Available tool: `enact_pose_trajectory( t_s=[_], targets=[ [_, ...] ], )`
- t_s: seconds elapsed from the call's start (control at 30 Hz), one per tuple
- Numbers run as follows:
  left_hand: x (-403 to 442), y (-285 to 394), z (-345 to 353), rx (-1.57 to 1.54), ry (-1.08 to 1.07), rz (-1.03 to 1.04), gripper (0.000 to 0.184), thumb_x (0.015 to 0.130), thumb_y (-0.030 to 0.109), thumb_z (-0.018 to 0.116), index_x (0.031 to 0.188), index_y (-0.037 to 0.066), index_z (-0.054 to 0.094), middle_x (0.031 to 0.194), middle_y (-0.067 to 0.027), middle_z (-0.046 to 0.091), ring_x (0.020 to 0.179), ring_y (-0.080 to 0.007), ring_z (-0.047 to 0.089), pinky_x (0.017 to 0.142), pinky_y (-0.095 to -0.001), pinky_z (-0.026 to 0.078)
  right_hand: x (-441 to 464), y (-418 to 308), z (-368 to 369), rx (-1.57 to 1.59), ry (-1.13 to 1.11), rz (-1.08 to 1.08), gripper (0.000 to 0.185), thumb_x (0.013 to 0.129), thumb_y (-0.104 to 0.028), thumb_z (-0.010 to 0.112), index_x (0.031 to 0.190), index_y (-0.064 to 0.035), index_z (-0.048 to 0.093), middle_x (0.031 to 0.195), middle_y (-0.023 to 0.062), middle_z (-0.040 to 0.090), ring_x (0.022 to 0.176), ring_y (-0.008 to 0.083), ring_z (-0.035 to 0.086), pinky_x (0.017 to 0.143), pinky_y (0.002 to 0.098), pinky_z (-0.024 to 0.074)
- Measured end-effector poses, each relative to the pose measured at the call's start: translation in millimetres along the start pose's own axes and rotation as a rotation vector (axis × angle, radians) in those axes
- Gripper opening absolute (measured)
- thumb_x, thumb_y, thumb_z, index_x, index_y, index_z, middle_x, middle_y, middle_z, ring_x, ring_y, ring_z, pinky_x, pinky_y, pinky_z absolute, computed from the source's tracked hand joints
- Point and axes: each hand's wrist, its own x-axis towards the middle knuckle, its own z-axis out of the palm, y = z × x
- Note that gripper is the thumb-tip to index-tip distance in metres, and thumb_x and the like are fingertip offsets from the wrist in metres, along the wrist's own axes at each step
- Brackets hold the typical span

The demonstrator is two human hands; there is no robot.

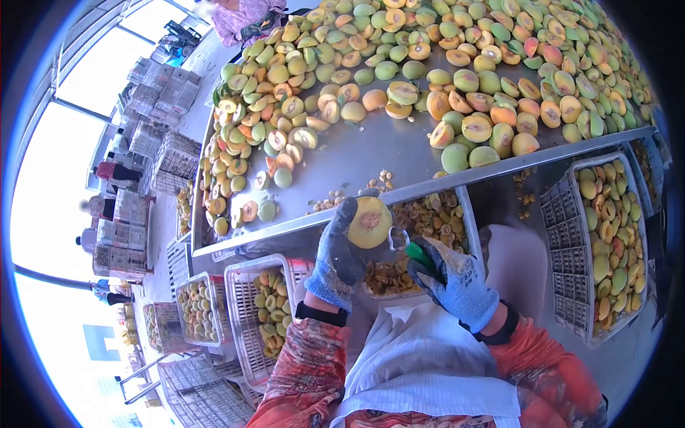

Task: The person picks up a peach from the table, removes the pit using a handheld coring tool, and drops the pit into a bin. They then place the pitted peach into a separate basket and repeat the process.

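Note:
My left hand (338, 250), in a blue and dark glove, holds a halved yellow fruit (371, 221) with its cut face towards me, just over the near edge of the metal table (371, 153). In my right hand (449, 274), gloved the same way, is a green-handled tool (421, 255). Its looped metal tip is close to the right side of the fruit half; whether they touch I cannot tell. Small pits (334, 198) lie on the table edge beyond my hands. Under my hands is a crate (471, 228) of brownish scraps.
Halved fruits (478, 128) are heaped across the table. Crates of fruit stand at the right (571, 264) and at the left (242, 321). Stacked crates (128, 228) and several people are farther left. Another person (242, 21) is beyond the table's far left corner.

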Motion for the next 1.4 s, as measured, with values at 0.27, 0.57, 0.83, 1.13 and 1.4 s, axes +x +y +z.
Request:
enact_pose_trajectory(
  t_s=[0.27, 0.57, 0.83, 1.13, 1.4],
  targets=[
    [-52.9, -18.8, -7.6, 0.200, -0.008, 0.175, 0.038, 0.088, 0.030, 0.054, 0.112, 0.000, 0.055, 0.099, -0.0116, 0.061, 0.084, -0.0206, 0.063, 0.064, -0.0317, 0.055, -17.6, -50.2, -1.5, -0.524, -0.091, -0.168, 0.049, 0.074, -0.025, 0.071, 0.114, -0.0013, 0.054, 0.081, 0.0140, 0.063, 0.065, 0.0287, 0.062, 0.058, 0.0365, 0.0477],
    [-85.7, -23.6, 2.2, 0.633, 0.186, 0.359, 0.026, 0.090, 0.017, 0.051, 0.107, 0.000, 0.060, 0.099, -0.0086, 0.062, 0.087, -0.0126, 0.057, 0.078, -0.0254, 0.046, -37.6, -51.6, 0.6, -0.510, -0.210, -0.170, 0.051, 0.078, -0.033, 0.066, 0.115, -0.0013, 0.052, 0.070, 0.0149, 0.061, 0.059, 0.0255, 0.062, 0.052, 0.0358, 0.0475],
    [-83.6, -40.5, -12.0, 0.571, 0.180, 0.575, 0.025, 0.091, 0.013, 0.049, 0.110, -0.001, 0.057, 0.104, -0.0094, 0.061, 0.092, -0.0129, 0.056, 0.082, -0.0253, 0.045, -46.6, -55.3, 23.1, 0.032, -0.269, 0.114, 0.041, 0.082, -0.032, 0.063, 0.106, -0.0003, 0.051, 0.072, 0.0206, 0.061, 0.061, 0.0335, 0.062, 0.053, 0.0381, 0.0483],
    [-74.1, -49.1, -21.0, 0.688, 0.149, 0.766, 0.026, 0.091, 0.010, 0.047, 0.113, -0.003, 0.052, 0.111, -0.0118, 0.059, 0.097, -0.0148, 0.056, 0.082, -0.0262, 0.046, -29.9, -74.5, 7.7, 0.988, -0.549, 0.822, 0.041, 0.087, -0.042, 0.057, 0.105, -0.0051, 0.052, 0.056, 0.0013, 0.050, 0.037, 0.0105, 0.044, 0.032, 0.0247, 0.0345],
    [-47.3, -59.9, -22.8, 0.593, 0.158, 0.547, 0.025, 0.091, 0.007, 0.047, 0.114, -0.001, 0.053, 0.112, -0.0101, 0.057, 0.098, -0.0147, 0.055, 0.082, -0.0270, 0.047, -42.0, -45.6, 11.4, -0.480, -0.262, 0.117, 0.044, 0.077, -0.028, 0.067, 0.106, 0.0005, 0.052, 0.081, 0.0215, 0.062, 0.070, 0.0338, 0.063, 0.063, 0.0400, 0.0487]
  ],
)
